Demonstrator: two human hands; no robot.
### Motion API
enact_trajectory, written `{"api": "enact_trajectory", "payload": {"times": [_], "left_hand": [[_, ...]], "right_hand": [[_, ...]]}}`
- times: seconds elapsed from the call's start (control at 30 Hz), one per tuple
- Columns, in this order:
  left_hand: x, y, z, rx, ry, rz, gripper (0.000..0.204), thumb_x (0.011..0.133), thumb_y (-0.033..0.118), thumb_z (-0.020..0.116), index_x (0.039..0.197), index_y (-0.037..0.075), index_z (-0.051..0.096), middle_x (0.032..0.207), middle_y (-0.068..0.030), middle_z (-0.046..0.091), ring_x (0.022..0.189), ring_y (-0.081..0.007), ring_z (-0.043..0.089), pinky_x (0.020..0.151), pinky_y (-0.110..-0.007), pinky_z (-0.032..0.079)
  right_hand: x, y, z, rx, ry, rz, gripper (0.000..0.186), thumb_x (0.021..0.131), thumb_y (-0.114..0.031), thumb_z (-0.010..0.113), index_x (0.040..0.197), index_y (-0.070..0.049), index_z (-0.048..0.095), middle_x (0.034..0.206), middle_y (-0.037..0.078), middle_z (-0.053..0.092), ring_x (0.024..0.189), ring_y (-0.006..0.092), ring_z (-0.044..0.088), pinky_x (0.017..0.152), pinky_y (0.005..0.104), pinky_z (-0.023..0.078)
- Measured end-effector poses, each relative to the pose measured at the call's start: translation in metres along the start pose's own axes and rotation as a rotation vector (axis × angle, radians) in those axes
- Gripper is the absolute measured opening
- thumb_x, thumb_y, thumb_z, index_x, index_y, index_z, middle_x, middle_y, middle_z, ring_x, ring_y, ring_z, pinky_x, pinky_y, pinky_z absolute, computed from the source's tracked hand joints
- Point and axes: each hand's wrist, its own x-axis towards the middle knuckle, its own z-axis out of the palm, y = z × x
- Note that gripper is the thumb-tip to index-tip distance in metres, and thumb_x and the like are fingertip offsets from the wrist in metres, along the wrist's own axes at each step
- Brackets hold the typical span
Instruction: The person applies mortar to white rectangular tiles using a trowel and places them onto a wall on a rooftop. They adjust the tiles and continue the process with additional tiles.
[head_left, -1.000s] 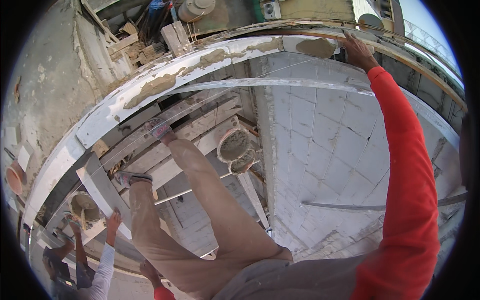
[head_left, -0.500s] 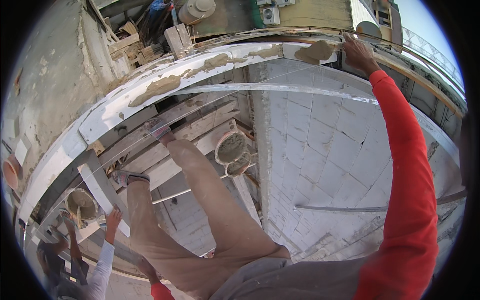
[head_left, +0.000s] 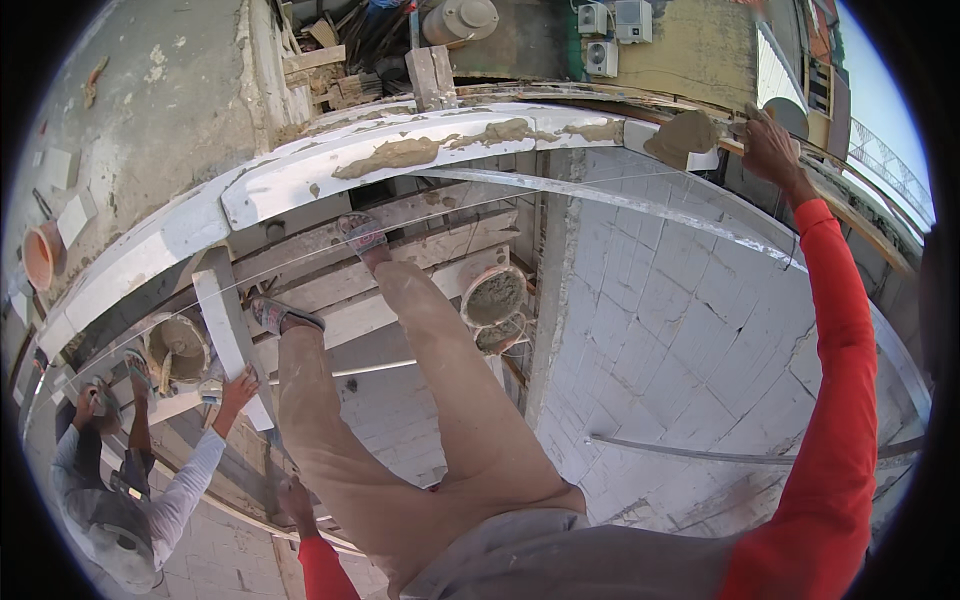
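My right arm, in a red sleeve, stretches to the far right. Its hand (head_left: 772, 152) is closed round the handle end of a trowel, whose mortar-coated blade (head_left: 684, 138) lies over the end of a white block (head_left: 705, 160). That block is in the curved course of white blocks (head_left: 290, 190), whose tops carry patches of wet grey mortar (head_left: 395, 155). My left hand (head_left: 295, 500) hangs low beside my left thigh; its fingers are too small and hidden to read. A thin string line (head_left: 330, 243) runs along the near side of the course.
My feet stand on wooden planks (head_left: 390, 270). Mortar buckets (head_left: 494, 297) are beside my right leg, and another (head_left: 178, 348) stands left. A co-worker (head_left: 120, 520) at lower left has a hand on a long pale block (head_left: 228, 320). A metal strip (head_left: 610, 200) spans below the wall.
My view has turned, so the scene sits further right and lower. My right hand stays closed on the trowel at the wall. More of my left hand and of the co-worker shows.
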Motion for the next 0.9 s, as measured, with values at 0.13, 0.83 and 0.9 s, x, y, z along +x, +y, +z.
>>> {"api": "enact_trajectory", "payload": {"times": [0.13, 0.83, 0.9], "left_hand": [[-0.019, 0.003, 0.001, -0.231, 0.082, -0.011, 0.035, 0.097, 0.026, 0.064, 0.111, -0.003, 0.078, 0.097, -0.026, 0.078, 0.093, -0.0409, 0.076, 0.084, -0.049, 0.055], [0.043, 0.149, 0.067, -1.179, -0.033, -0.136, 0.042, 0.102, 0.029, 0.069, 0.134, 0.0, 0.07, 0.12, -0.017, 0.078, 0.113, -0.0273, 0.074, 0.102, -0.037, 0.055], [0.048, 0.157, 0.074, -1.188, -0.074, -0.118, 0.046, 0.101, 0.031, 0.071, 0.135, 0.0, 0.069, 0.122, -0.019, 0.076, 0.114, -0.0302, 0.074, 0.102, -0.039, 0.055]], "right_hand": [[-0.002, -0.104, -0.052, 0.309, 0.249, -0.192, 0.045, 0.084, 0.001, 0.071, 0.128, -0.006, 0.076, 0.139, 0.028, 0.064, 0.121, 0.0431, 0.067, 0.102, 0.0486, 0.054], [-0.076, -0.911, -0.237, 0.477, 0.024, -1.08, 0.033, 0.075, -0.021, 0.082, 0.1, 0.0, 0.075, 0.111, 0.026, 0.074, 0.103, 0.0416, 0.074, 0.094, 0.0501, 0.058], [-0.069, -0.95, -0.244, 0.466, 0.134, -1.086, 0.029, 0.077, -0.019, 0.08, 0.1, 0.0, 0.076, 0.113, 0.026, 0.073, 0.099, 0.0409, 0.075, 0.09, 0.0485, 0.06]]}}
